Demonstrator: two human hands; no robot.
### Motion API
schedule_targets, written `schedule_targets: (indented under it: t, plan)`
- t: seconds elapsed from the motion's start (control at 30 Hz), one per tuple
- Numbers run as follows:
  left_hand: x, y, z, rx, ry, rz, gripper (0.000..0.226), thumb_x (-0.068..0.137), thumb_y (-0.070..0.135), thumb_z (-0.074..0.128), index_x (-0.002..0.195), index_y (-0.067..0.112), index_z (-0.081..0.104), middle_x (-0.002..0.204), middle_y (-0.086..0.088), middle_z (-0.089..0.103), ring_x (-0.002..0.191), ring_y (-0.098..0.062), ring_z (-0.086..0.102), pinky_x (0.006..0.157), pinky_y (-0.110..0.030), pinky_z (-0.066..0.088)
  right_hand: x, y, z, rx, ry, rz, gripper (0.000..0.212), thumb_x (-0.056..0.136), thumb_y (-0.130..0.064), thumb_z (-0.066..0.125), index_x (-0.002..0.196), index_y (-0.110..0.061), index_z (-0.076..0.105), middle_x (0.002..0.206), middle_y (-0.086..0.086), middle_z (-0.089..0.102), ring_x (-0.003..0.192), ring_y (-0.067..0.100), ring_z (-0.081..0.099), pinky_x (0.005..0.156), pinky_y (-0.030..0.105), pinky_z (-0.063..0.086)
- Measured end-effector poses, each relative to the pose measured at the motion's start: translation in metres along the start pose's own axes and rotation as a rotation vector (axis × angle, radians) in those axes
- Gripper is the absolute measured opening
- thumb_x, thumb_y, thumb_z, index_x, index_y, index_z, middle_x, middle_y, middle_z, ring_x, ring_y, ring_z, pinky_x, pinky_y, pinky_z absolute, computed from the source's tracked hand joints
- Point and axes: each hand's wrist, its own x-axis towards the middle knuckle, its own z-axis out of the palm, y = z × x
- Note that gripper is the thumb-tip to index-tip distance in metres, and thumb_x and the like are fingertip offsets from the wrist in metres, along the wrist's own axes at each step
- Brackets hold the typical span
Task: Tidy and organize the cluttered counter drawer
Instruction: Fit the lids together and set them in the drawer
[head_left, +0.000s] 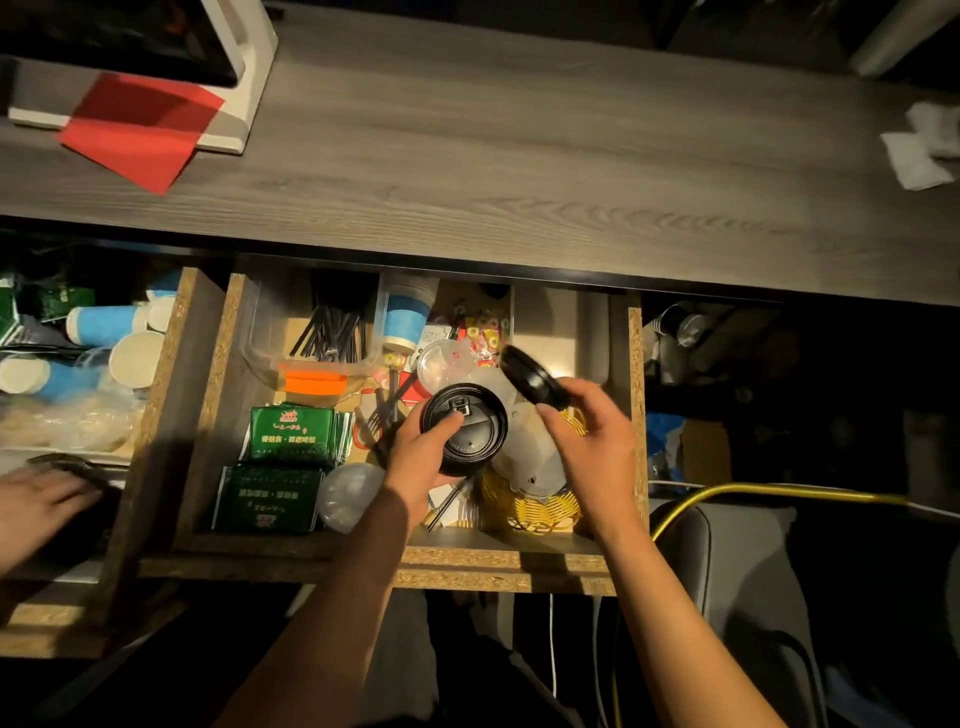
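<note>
Drawer (635, 415) is pulled out from under the grey wood-grain bench (519, 156), and it's a proper mess in there. Only the head view to go on. Left hand (421, 457) grips a stack of black cup lids (464, 428) from the side, thumb lying across the top lid, held over the middle of the drawer. Right hand (592, 441) pinches a single black lid (532, 375) at its edge, tilted up on its side, just right of and above the stack, not touching it. Below the hands there's a yellow wicker basket (545, 512) with whitish plastic lids (530, 447) piled in it. Green sachets (291, 431) sit stacked at the front left, black straws (332, 327) in a clear tub at the back, and a blue-and-white paper cup sleeve (406, 317) beside them. Another person's hand (47, 506) rests with fingers spread in the neighbouring drawer on the left, near more blue paper cups (104, 325). A red sheet (140, 130) lies on the bench top left.
</note>
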Motion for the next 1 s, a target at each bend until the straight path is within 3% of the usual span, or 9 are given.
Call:
schedule_targets:
  t: [0.13, 0.23, 0.43, 0.53, 0.63, 0.7, 0.83, 0.9, 1.0]
  plan:
    - [-0.007, 0.006, 0.009, -0.021, -0.035, -0.021, 0.043, 0.096, 0.039, 0.058, 0.136, 0.025, 0.051, 0.127, -0.007, 0.063, 0.112, -0.028, 0.064, 0.075, -0.044, 0.061, -0.008, 0.004, 0.018, -0.164, -0.132, -0.218, 0.023, 0.082, -0.01, 0.078, 0.104, -0.017, 0.076, 0.109, -0.003, 0.072, 0.11, 0.013, 0.062, 0.099, 0.033, 0.048]
    - [-0.011, 0.009, 0.011, -0.121, -0.045, -0.069, 0.05, 0.095, 0.058, 0.046, 0.13, 0.023, 0.057, 0.121, -0.008, 0.066, 0.111, -0.028, 0.064, 0.089, -0.053, 0.056, -0.009, 0.01, 0.02, -0.152, -0.2, -0.223, 0.017, 0.083, -0.012, 0.077, 0.1, -0.017, 0.077, 0.11, -0.004, 0.072, 0.115, 0.017, 0.06, 0.104, 0.041, 0.045]
    - [-0.016, 0.009, 0.012, -0.106, -0.092, -0.082, 0.076, 0.073, 0.076, 0.044, 0.124, 0.022, 0.059, 0.115, -0.009, 0.069, 0.105, -0.025, 0.068, 0.089, -0.05, 0.057, -0.009, 0.015, 0.022, -0.197, -0.423, -0.231, 0.014, 0.09, -0.018, 0.07, 0.104, -0.019, 0.074, 0.119, -0.007, 0.069, 0.131, 0.009, 0.045, 0.113, 0.032, 0.03]
    - [-0.017, 0.011, 0.012, -0.109, -0.126, -0.066, 0.062, 0.083, 0.065, 0.051, 0.127, 0.022, 0.059, 0.117, -0.009, 0.069, 0.104, -0.024, 0.068, 0.087, -0.048, 0.057, -0.01, 0.017, 0.02, -0.174, -0.463, -0.222, 0.013, 0.09, -0.02, 0.07, 0.102, -0.021, 0.073, 0.119, -0.01, 0.067, 0.131, 0.006, 0.046, 0.114, 0.029, 0.03]
    - [-0.014, 0.012, 0.01, -0.062, -0.138, -0.019, 0.034, 0.097, 0.031, 0.055, 0.13, 0.027, 0.057, 0.125, -0.01, 0.066, 0.107, -0.025, 0.067, 0.078, -0.044, 0.058, -0.01, 0.015, 0.017, -0.071, -0.462, -0.149, 0.013, 0.092, -0.019, 0.067, 0.102, -0.025, 0.073, 0.116, -0.018, 0.066, 0.131, 0.003, 0.047, 0.114, 0.03, 0.032]
    - [-0.012, 0.012, 0.009, -0.025, -0.134, 0.032, 0.03, 0.098, 0.018, 0.05, 0.118, 0.039, 0.059, 0.122, -0.004, 0.064, 0.11, -0.024, 0.064, 0.082, -0.046, 0.057, -0.011, 0.008, 0.015, 0.12, -0.386, -0.062, 0.014, 0.091, -0.021, 0.067, 0.101, -0.029, 0.072, 0.117, -0.018, 0.068, 0.131, 0.002, 0.048, 0.114, 0.032, 0.035]
    - [-0.012, 0.012, 0.012, 0.021, -0.111, 0.111, 0.036, 0.098, 0.013, 0.043, 0.115, 0.041, 0.059, 0.126, -0.004, 0.059, 0.116, -0.026, 0.057, 0.088, -0.052, 0.056, -0.006, -0.006, 0.017, 0.293, -0.128, 0.081, 0.027, 0.093, -0.026, 0.063, 0.118, -0.033, 0.062, 0.137, -0.009, 0.057, 0.131, 0.002, 0.046, 0.105, 0.017, 0.042]
    - [-0.013, 0.009, 0.014, 0.057, -0.108, 0.164, 0.037, 0.098, 0.012, 0.041, 0.118, 0.038, 0.059, 0.126, -0.003, 0.059, 0.115, -0.024, 0.056, 0.084, -0.047, 0.057, 0.0, -0.012, 0.021, 0.318, -0.163, 0.257, 0.032, 0.1, -0.028, 0.056, 0.13, -0.036, 0.051, 0.14, -0.014, 0.048, 0.125, -0.002, 0.045, 0.088, 0.009, 0.047]
    - [-0.015, 0.007, 0.018, 0.061, -0.11, 0.2, 0.037, 0.098, 0.011, 0.039, 0.118, 0.038, 0.057, 0.122, 0.0, 0.059, 0.113, -0.022, 0.056, 0.075, -0.039, 0.056, 0.004, -0.007, 0.032, 0.415, -0.264, 0.476, 0.038, 0.103, -0.045, 0.041, 0.14, -0.036, 0.044, 0.137, -0.009, 0.049, 0.122, 0.008, 0.049, 0.085, 0.021, 0.053]
